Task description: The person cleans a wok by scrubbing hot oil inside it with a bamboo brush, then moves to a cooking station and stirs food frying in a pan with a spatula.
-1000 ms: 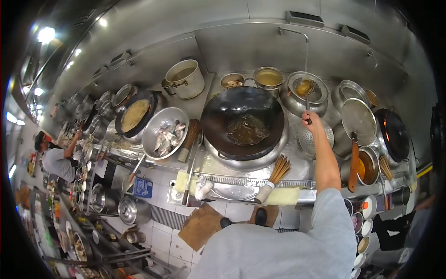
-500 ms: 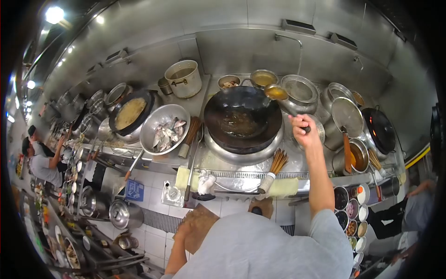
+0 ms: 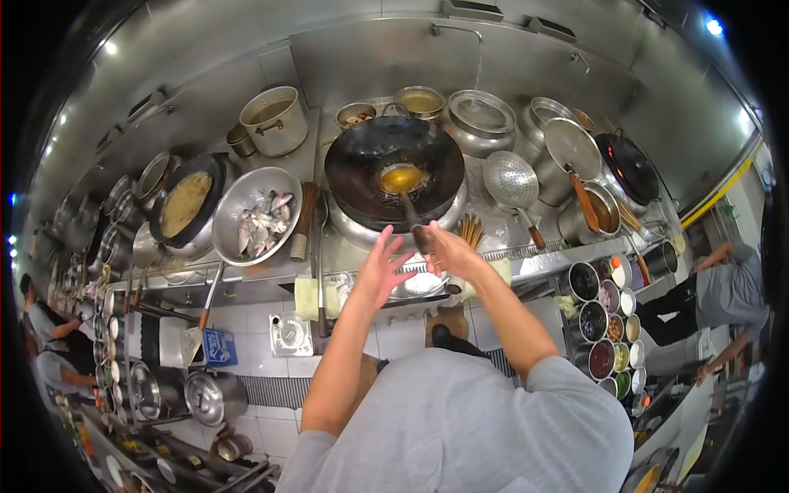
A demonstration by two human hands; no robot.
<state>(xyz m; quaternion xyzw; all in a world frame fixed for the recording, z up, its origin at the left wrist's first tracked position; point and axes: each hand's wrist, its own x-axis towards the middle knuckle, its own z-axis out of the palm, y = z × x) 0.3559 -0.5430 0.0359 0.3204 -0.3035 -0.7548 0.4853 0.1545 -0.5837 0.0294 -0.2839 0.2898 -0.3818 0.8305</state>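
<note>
Ladle (image 3: pixel 403 178) over wok (image 3: pixel 352 168); skimmer (image 3: pixel 510 177) right, bowl (image 3: pixel 233 197) of fish (image 3: pixel 265 223) left.

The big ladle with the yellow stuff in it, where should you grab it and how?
I'd take the ladle by the thick, dark end of its handle, coming from the near side, where the person stands. The handle is long and points that way, clear of its liquid-filled bowl over the wok. Holding it bowl level should help avoid spills.
</note>
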